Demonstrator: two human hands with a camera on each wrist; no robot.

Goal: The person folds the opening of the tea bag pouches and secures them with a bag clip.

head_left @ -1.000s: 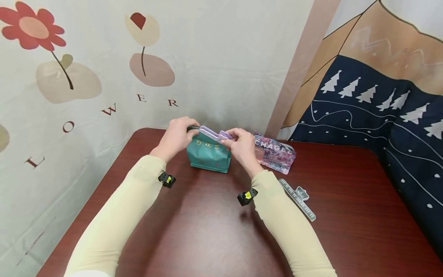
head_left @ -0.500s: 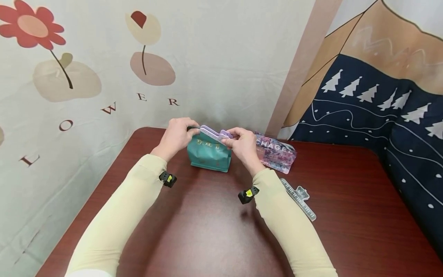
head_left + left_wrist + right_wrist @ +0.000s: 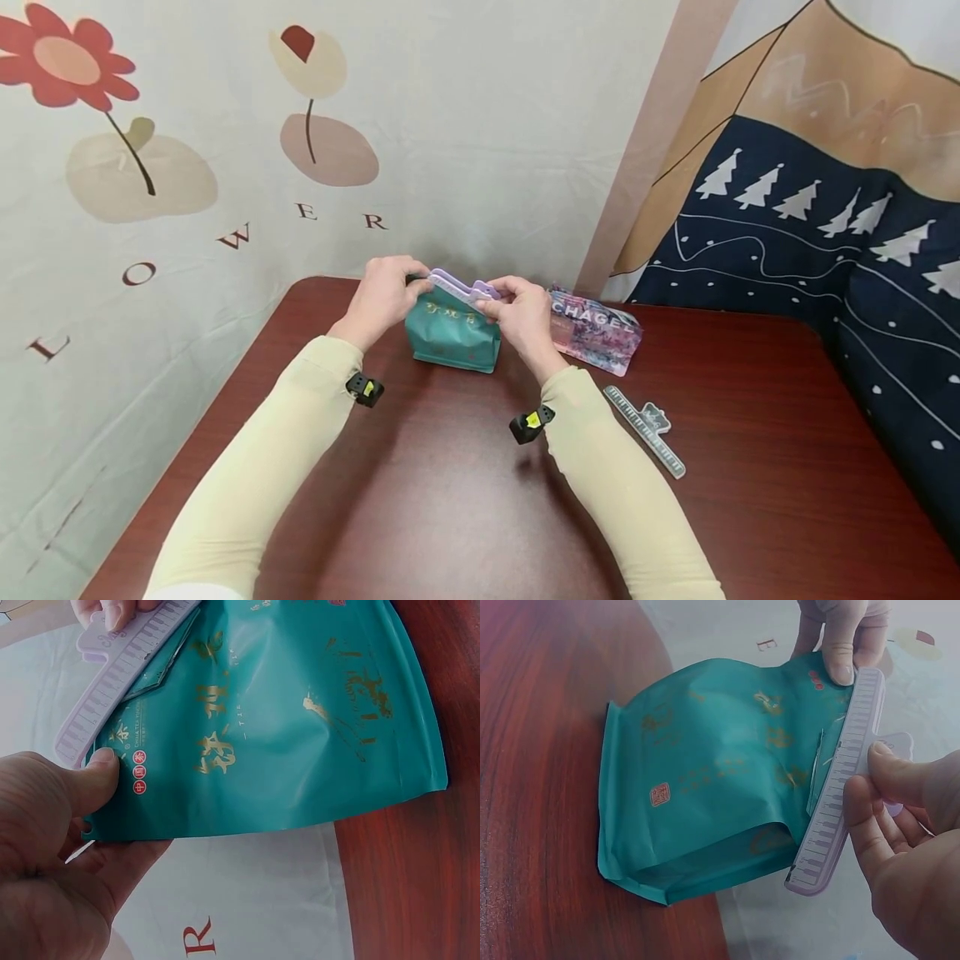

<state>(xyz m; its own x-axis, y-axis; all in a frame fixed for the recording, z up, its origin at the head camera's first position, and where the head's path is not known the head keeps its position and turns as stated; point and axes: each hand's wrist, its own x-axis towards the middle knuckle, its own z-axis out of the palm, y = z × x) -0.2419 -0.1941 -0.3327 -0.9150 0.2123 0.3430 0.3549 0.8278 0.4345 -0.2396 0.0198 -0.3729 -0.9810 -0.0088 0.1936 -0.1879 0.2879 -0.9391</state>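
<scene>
A teal tea bag [image 3: 452, 340] with gold lettering stands at the back of the table. My left hand [image 3: 381, 296] pinches its top left corner, thumb in front and fingers behind. With thumb and fingers, my right hand [image 3: 523, 321] holds the grip tabs of a lilac sealing clip [image 3: 450, 287] printed with piano keys. In the right wrist view the long bar of the clip [image 3: 840, 795] lies along the top edge of the bag, its far end close to the left thumb. A folded flap of the bag shows beside the bar in the left wrist view.
A pink and purple printed pouch [image 3: 596, 333] lies right of the teal bag, partly behind the right hand. Nearer, beside the right forearm, is a clear piano-key clip [image 3: 647, 432] on the brown table [image 3: 450, 500]. A patterned cloth wall rises behind.
The right hand and lilac clip have shifted very slightly left along the bag's top. The left hand keeps its pinch on the corner, and the bag stays in place.
</scene>
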